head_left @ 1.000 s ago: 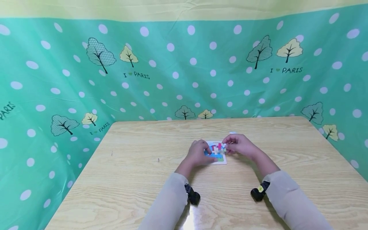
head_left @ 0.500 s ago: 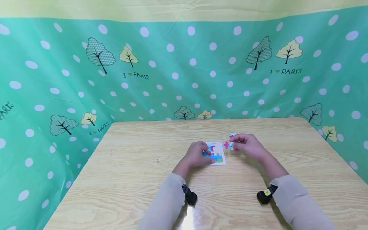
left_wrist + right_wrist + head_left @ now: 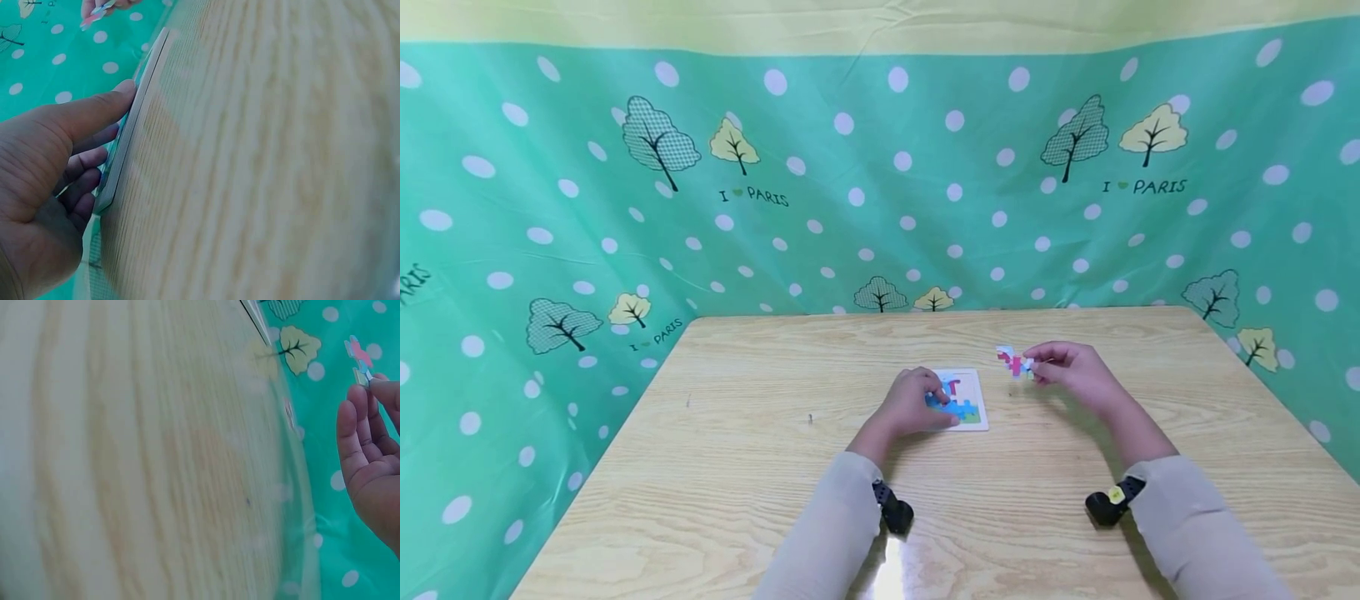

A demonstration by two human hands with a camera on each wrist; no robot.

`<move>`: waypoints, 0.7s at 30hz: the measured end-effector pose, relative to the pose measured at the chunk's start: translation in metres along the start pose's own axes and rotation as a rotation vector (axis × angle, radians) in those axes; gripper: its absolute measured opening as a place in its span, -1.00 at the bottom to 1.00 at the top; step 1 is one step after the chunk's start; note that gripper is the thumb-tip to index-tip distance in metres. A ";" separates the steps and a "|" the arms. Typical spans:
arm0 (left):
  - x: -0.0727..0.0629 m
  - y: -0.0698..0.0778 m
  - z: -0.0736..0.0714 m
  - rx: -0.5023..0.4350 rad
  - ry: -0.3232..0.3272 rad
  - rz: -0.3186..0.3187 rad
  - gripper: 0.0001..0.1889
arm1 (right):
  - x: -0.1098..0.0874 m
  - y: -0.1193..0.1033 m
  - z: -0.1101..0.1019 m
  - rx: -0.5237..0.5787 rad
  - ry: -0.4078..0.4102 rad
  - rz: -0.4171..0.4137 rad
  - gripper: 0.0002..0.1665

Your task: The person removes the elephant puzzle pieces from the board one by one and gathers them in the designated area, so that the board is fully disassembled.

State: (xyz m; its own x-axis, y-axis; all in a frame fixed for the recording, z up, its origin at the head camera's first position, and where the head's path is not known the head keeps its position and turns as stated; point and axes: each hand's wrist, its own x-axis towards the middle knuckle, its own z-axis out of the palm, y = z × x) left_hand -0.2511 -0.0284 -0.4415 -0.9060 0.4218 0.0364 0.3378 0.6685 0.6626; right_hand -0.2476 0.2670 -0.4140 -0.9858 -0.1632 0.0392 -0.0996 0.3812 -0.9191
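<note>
A small jigsaw puzzle board (image 3: 982, 417) with a pale frame and a blue, red and green picture lies on the table; its upper right part is bare. My left hand (image 3: 913, 402) holds it at the left, thumb along the near edge and fingers bent over the picture. In the left wrist view the thumb (image 3: 103, 109) meets the board's rim (image 3: 140, 94). Right of the board, my right hand (image 3: 1075, 371) pinches a few joined jigsaw pieces (image 3: 1017, 367), pink, blue and yellowish, between thumb and fingertips. The right wrist view shows these joined pieces (image 3: 359, 356) held on edge.
Another jigsaw piece (image 3: 1003, 351), white and red, lies just behind the held pieces. The wooden table (image 3: 737, 467) reaches back to a green dotted curtain (image 3: 820, 217). A black wrist camera (image 3: 895, 512) sits on the left forearm, another wrist camera (image 3: 1105, 507) on the right.
My right hand has lifted the joined jigsaw pieces away from the board and carried them to the right, baring the board's upper right. My left hand stays on the board.
</note>
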 end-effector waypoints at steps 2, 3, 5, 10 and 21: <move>0.000 0.000 0.000 0.001 0.001 0.000 -0.74 | 0.000 0.001 -0.004 -0.013 0.009 0.012 -0.67; 0.000 0.000 0.000 0.000 0.001 -0.001 -0.74 | 0.000 0.002 -0.005 -0.016 0.012 0.014 -0.66; 0.000 0.001 0.000 -0.002 0.001 -0.004 -0.74 | 0.001 0.004 -0.009 -0.017 0.024 0.023 -0.64; -0.001 0.001 -0.001 -0.009 0.003 -0.002 -0.74 | 0.003 0.007 -0.017 -0.022 0.051 0.043 -0.60; -0.003 0.001 -0.001 -0.009 -0.007 -0.009 -0.75 | 0.009 0.014 -0.029 -0.038 0.069 0.082 -0.58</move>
State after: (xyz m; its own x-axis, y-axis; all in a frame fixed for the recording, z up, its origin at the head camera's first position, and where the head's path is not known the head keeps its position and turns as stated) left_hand -0.2488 -0.0296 -0.4399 -0.9073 0.4196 0.0254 0.3271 0.6668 0.6696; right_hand -0.2614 0.2969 -0.4152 -0.9977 -0.0675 -0.0071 -0.0223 0.4248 -0.9050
